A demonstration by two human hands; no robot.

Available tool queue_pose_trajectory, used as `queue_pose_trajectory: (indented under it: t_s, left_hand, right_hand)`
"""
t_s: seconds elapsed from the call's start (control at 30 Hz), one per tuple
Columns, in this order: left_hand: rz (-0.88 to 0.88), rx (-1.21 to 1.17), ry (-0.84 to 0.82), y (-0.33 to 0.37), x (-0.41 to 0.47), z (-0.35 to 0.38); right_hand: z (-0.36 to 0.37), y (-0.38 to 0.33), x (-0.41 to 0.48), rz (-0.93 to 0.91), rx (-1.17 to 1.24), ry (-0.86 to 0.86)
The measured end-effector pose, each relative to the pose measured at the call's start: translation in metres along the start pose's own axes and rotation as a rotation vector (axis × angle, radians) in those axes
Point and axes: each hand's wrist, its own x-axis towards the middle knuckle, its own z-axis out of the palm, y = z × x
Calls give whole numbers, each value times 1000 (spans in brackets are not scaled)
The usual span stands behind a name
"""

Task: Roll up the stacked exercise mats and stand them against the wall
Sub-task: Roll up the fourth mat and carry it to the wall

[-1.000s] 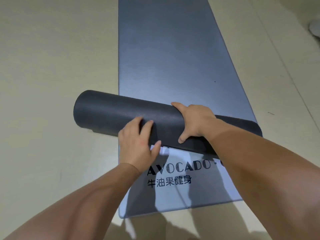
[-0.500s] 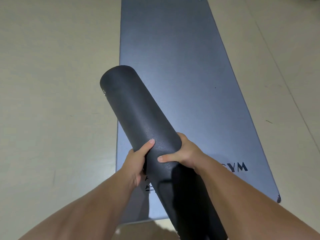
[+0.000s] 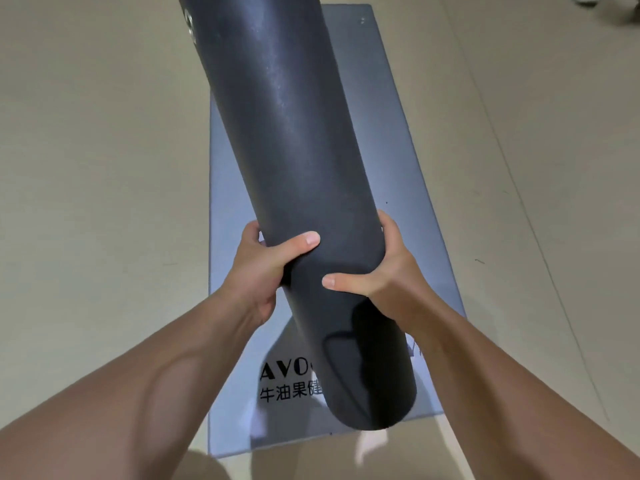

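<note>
Black rolled mat is held up over the flat grey mat, slanting toward the far left, your left hand and right hand clasped round its near half; rolling looks done, so next carry it to a wall and stand it on end

The rolled mat was a dark charcoal cylinder, tightly wound, held clear of the floor and tilted, with its upper end cut off by the top edge of the view. The left hand and right hand gripped it from opposite sides, thumbs across its front. Beneath it the flat mat, grey-blue with dark lettering partly hidden, lay unrolled on the floor
</note>
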Motion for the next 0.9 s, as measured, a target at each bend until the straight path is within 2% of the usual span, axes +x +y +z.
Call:
queue_pose_trajectory:
  t_s: [0.23, 0.4, 0.53, 0.63, 0.9]
  left_hand:
    - [37, 78, -130, 55, -47, 73]
    - [-32, 68, -148, 77, -80, 118]
    - [-108, 68, -115, 109, -125, 145]
    - [-151, 66, -57, 159, -161, 163]
    - [-80, 17, 102, 328, -292, 202]
  right_hand:
    - [-73, -71, -51, -4, -54, 72]
    - [-121, -105, -76, 5, -89, 84]
    - [-147, -143, -108, 81, -93, 58]
    - [-164, -197, -129, 99, -58, 2]
    - [-194, -388, -198, 55, 21, -105]
